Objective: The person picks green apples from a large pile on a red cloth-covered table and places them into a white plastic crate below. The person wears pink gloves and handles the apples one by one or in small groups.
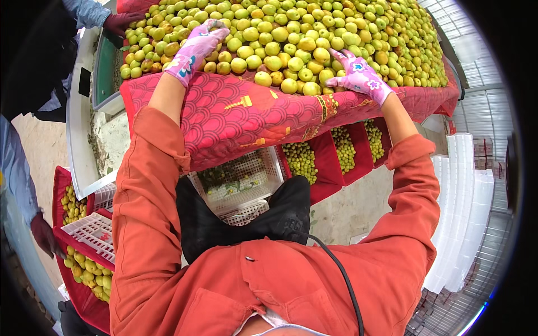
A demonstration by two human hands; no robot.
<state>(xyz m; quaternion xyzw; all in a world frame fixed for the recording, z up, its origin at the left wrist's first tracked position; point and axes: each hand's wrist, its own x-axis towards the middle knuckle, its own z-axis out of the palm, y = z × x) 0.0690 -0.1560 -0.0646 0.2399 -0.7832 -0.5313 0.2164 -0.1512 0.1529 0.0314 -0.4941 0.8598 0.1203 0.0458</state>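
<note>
A large heap of yellow-green jujubes, some with brown patches, covers the table in front of me. My left hand, in a pink floral glove, rests over the heap's near left side with its fingers curled; whether a fruit is inside them is hidden. My right hand, gloved alike, lies at the heap's near edge further right. Its thumb and fingers are spread beside several jujubes, and no fruit is clearly gripped. Under both forearms hangs the red patterned quilted cloth that lines the table.
Below the cloth stand a white plastic crate with leaves and red bins holding small fruit. More red-lined bins stand at lower left. Co-workers' gloved hands show at left. White foam boxes are stacked at right.
</note>
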